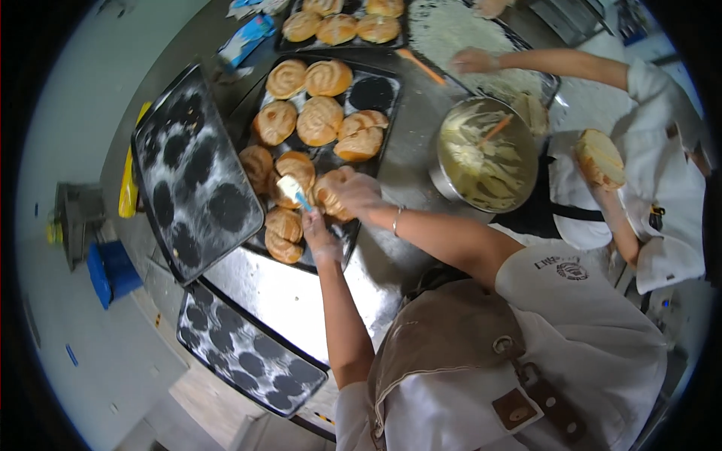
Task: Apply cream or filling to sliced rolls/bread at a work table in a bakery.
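steel bench (301, 289) | on it: bun tray (387, 75), two empty floured trays (192, 177), mixing bowl (444, 184)

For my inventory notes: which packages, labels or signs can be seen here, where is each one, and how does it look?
Blue and white soft package: top left on the steel table, beside the far tray of buns; crumpled, oblong.
Round dark printed emblem: on the white sleeve of the person in the brown apron; small.
Brown leather patch: on the apron strap, lower right; rounded tag with a metal rivet.
No screens visible.

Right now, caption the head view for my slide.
Left hand with spatula, right hand on bun, over bun tray.
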Action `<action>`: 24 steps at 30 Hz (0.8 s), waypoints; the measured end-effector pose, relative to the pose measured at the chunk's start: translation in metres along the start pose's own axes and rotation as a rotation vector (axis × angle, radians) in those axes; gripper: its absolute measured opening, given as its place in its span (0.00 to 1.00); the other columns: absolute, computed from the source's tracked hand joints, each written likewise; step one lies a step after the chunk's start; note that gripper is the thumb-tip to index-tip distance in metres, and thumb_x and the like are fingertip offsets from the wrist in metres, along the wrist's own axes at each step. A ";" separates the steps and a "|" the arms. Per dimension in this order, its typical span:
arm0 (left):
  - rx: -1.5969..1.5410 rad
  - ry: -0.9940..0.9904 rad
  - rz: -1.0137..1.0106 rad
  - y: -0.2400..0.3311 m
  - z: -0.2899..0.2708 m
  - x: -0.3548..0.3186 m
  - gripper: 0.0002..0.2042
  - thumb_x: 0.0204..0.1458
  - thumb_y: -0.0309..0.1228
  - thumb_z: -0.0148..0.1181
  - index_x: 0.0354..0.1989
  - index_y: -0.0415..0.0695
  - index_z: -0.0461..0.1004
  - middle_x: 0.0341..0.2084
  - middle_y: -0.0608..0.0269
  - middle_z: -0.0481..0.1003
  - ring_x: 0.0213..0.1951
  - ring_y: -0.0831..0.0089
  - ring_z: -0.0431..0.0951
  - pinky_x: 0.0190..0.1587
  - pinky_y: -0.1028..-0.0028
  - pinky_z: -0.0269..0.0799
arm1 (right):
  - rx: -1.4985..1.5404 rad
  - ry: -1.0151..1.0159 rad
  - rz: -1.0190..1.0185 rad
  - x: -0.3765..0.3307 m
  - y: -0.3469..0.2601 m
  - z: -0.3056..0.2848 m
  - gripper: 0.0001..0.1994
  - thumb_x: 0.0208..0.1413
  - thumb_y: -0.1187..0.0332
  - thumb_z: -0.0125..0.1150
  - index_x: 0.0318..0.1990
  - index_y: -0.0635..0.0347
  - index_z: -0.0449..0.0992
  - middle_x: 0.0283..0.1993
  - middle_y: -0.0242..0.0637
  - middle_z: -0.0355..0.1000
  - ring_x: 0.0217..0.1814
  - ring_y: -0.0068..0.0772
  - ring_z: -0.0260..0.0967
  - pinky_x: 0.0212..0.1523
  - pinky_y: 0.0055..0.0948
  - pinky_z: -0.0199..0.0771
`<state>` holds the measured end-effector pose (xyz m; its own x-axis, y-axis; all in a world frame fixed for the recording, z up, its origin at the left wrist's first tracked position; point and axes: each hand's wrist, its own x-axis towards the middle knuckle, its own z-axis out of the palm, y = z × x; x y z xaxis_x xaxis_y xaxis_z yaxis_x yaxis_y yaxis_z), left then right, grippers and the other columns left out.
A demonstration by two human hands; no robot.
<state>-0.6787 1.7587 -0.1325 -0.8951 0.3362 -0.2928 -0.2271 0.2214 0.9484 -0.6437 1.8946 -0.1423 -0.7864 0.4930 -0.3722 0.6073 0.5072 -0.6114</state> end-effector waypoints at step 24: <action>-0.009 -0.359 0.172 0.207 0.009 -0.228 0.08 0.61 0.28 0.55 0.42 0.36 0.74 0.37 0.54 0.78 0.30 0.77 0.76 0.32 0.76 0.73 | 2.200 -0.040 -0.291 -0.308 0.056 -0.186 0.29 0.68 0.49 0.41 0.68 0.58 0.58 0.70 0.41 0.58 0.70 0.41 0.59 0.69 0.45 0.60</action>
<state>-0.5179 1.7358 0.1298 -0.7296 0.6668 -0.1518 -0.0904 0.1261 0.9879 -0.3464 1.9030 0.0680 -0.8231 0.5492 -0.1449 -0.5160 -0.8296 -0.2131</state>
